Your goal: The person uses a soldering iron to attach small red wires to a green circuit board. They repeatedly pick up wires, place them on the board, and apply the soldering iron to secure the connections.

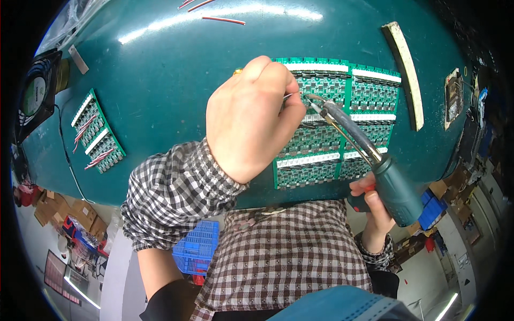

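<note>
My left hand point(257, 117) hovers over the left part of a panel of green circuit boards point(369, 95), fingers pinched together. A thin piece, seemingly a wire end point(288, 97), pokes out between thumb and forefinger; most of it is hidden by the hand. My right hand point(377, 211) is wrapped round the grip of a dark green soldering gun point(397, 190), one finger by its red trigger. The gun's long metal barrel slants up and left. Its tip meets or nearly meets the board beside my left fingertips; contact cannot be made out.
A smaller board panel point(98, 134) with red and white wires lies at the left, near a black fan point(36, 96). Loose red wires point(224, 21) lie at the far edge. A pale curved strip point(405, 75) and a soldering-stained tray point(453, 99) are to the right.
</note>
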Demonstrator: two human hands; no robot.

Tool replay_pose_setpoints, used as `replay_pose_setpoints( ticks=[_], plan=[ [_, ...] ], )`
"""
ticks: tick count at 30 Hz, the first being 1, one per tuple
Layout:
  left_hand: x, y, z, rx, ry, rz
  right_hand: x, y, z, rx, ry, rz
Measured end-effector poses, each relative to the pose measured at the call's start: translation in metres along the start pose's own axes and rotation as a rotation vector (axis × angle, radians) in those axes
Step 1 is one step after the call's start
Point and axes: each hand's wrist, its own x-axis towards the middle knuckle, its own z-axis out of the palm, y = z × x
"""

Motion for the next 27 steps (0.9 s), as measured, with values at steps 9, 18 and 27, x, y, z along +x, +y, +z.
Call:
replay_pose_setpoints(
  ticks=[9, 18, 27],
  plan=[
    [-0.0003, -0.0005, -0.0020, -0.006, -0.006, -0.014, 0.0033, 0.0000, 0.0015, -0.018, -0.028, -0.025],
    [-0.0004, -0.0017, -0.0011, -0.022, 0.006, -0.016, 0.0008, 0.0027, 0.0057, 0.035, 0.031, -0.007],
    [0.0001, -0.0021, -0.0010, -0.027, 0.011, 0.000, 0.0015, 0.0015, 0.0065, 0.036, 0.032, -0.005]
  ],
)
